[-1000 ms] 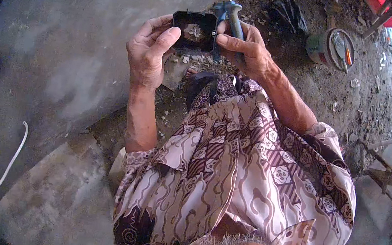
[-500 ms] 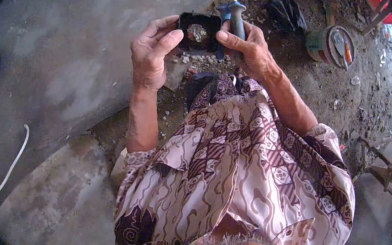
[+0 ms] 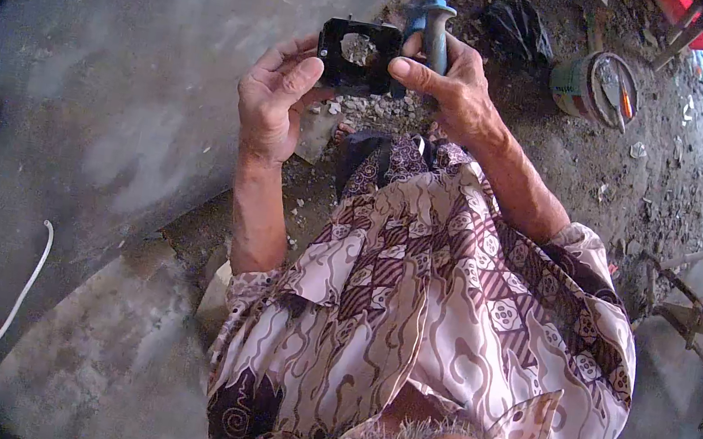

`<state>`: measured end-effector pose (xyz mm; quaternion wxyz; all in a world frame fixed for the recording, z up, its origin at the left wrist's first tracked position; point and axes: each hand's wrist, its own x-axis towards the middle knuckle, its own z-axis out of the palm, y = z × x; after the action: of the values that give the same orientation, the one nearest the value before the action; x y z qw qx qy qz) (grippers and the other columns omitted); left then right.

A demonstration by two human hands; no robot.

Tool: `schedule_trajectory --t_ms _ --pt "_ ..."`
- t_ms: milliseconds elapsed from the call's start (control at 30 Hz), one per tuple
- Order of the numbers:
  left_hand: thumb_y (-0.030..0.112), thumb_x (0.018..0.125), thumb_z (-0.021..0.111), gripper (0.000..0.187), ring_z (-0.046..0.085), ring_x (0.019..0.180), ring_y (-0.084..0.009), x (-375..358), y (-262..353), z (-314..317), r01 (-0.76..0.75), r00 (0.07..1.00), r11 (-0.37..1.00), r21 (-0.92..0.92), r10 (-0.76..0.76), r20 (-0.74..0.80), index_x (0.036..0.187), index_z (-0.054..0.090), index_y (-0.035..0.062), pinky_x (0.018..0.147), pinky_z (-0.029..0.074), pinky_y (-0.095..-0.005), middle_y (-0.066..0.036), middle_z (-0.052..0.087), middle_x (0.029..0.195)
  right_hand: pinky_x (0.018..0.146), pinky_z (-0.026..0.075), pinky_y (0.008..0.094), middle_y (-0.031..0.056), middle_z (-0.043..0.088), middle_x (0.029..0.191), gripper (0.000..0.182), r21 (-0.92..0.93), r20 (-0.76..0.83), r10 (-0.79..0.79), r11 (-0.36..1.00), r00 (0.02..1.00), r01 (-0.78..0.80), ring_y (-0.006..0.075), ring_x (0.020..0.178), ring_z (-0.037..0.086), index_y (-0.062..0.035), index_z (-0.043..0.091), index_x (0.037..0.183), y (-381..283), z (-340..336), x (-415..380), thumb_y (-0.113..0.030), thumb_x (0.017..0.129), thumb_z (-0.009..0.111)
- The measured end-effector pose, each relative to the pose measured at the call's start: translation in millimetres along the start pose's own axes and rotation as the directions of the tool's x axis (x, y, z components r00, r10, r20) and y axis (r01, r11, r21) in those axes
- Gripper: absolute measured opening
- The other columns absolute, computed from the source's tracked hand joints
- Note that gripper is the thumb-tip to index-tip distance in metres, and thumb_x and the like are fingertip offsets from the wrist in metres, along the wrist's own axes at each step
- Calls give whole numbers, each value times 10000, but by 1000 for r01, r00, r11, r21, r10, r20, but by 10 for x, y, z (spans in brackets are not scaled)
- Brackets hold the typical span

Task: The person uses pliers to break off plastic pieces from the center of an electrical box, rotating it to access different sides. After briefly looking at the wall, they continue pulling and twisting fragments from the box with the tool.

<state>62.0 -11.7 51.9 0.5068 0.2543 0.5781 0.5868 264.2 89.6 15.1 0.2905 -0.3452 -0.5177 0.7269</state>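
Note:
A black square box [image 3: 331, 50] with a round hole, through which pale rubble shows, is held between my two hands. My left hand [image 3: 277, 99] grips its left side, the thumb on the near left edge. My right hand [image 3: 461, 92] has its thumb by the box's right side and also holds blue-grey handled pliers [image 3: 436, 40], their metal jaws pointing away from me. Some of my right fingers are hidden behind the handles and the box.
A bucket [image 3: 569, 84] with tools on it stands at the upper right, beside a black plastic bag [image 3: 516, 28]. Two white tube pieces [image 3: 26, 292] lie at the lower left. Rubble [image 3: 366, 106] covers the ground below the hands. Metal frames [image 3: 695, 309] are at the right.
The box has tilted, so its hole and inner face show differently. The pliers have shifted slightly up and right, and their jaws are now near the top edge of the view.

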Motion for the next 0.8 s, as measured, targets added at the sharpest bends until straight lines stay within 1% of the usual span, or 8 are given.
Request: schedule_trajectory --t_ms 200,300,367,500,533,633,667,800 --pt "145 898 715 385 685 911 -160 -11 17 -7 -38 999 996 77 38 3 1219 621 -48 765 591 -301 -95 707 1053 688 455 290 13 635 772 461 -116 51 17 993 999 -11 116 724 570 -40 655 945 -32 -43 6 -449 803 814" --pt "138 910 703 368 688 938 -186 -6 -2 -86 -48 999 997 -56 46 -28 1207 623 -65 810 590 -328 -113 702 1071 714 452 312 35 632 807 381 -41 98 -51 998 994 55 140 756 560 -39 657 986 140 -192 28 -390 867 742" --pt "141 917 698 380 691 966 -214 12 -15 -155 -83 995 984 -161 89 34 1219 615 -75 850 585 -356 -138 699 1080 745 446 332 65 623 838 308 -492 199 7 866 980 93 164 798 545 -31 643 1044 99 -336 8 -297 892 681" --pt "149 936 670 380 692 981 -230 2 59 -157 -104 994 983 -149 109 23 1232 609 -81 873 581 -367 -153 698 1081 807 459 370 114 596 922 325 -511 338 52 849 940 137 221 866 575 -10 603 1091 167 -421 -93 -265 896 658" --pt "153 946 654 366 690 974 -218 13 64 -163 -106 993 989 -107 111 48 1227 616 -80 871 577 -352 -147 699 1082 823 466 406 166 585 981 327 -558 360 55 813 931 168 305 909 592 -2 589 1081 101 -372 -135 -282 919 639" --pt "164 958 631 343 683 956 -186 40 103 -108 -130 989 991 18 128 77 1204 638 -76 865 561 -314 -129 704 1074 824 464 439 199 565 989 337 -621 457 3 717 890 317 369 925 575 4 579 1086 121 -293 -92 -300 943 612" --pt "171 961 625 333 677 944 -166 44 133 -90 -159 986 982 105 151 75 1186 653 -74 861 551 -292 -117 707 1064 816 457 459 202 537 969 348 -568 462 -103 728 881 384 379 925 558 11 579 1096 121 -214 -78 -306 954 599" --pt "193 955 639 330 660 924 -134 45 153 -84 -190 980 966 175 177 87 1165 676 -59 851 533 -262 -87 713 1040 838 460 462 201 537 977 375 -594 469 -42 724 882 350 386 938 561 22 573 1112 60 -155 -46 -321 961 591"
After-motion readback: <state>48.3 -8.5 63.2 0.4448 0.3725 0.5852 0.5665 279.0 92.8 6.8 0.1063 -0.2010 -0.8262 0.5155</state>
